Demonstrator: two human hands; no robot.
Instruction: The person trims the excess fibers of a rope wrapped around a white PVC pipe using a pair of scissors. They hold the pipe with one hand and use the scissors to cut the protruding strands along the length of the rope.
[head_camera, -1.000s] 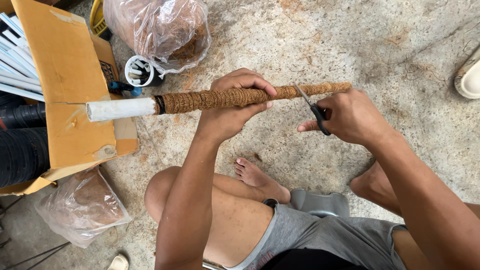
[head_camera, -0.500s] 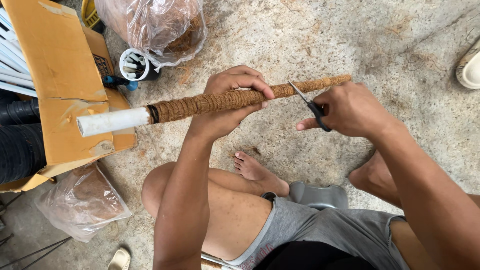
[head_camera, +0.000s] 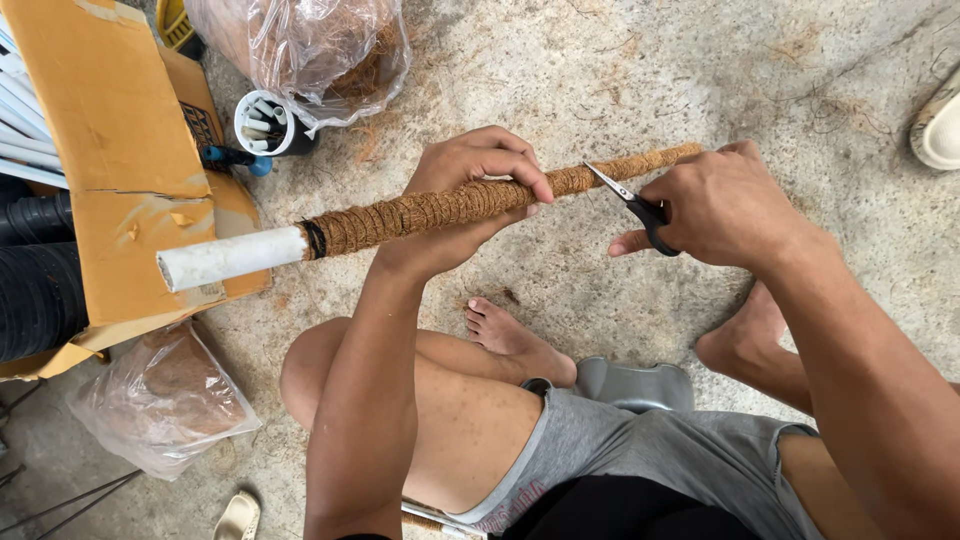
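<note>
Seated person trimming a fibre-wrapped pole over a concrete floor (head_camera: 620, 60). The left hand (head_camera: 470, 200) has its fingers closed around the middle of the pole (head_camera: 400, 215), a white pipe bound in brown coir rope, holding it nearly level above the knees; the bare white end (head_camera: 232, 258) points toward 9 o'clock and the wrapped end toward 2 o'clock. The right hand (head_camera: 715, 205) grips a pair of scissors (head_camera: 630, 200), fingers closed through the handles, the blades partly open with their tips touching the rope just beside the left fingertips (head_camera: 535, 190). A cardboard box (head_camera: 120, 150) lies at 9 o'clock, a clear bag of fibre (head_camera: 310, 45) at 12 o'clock, a second bag (head_camera: 160, 400) at 8 o'clock. Risk: the blade tips sit very near the left fingertips, so a slip could nick them; a cut taken too deep could sever the binding and let the rope unwind.
</note>
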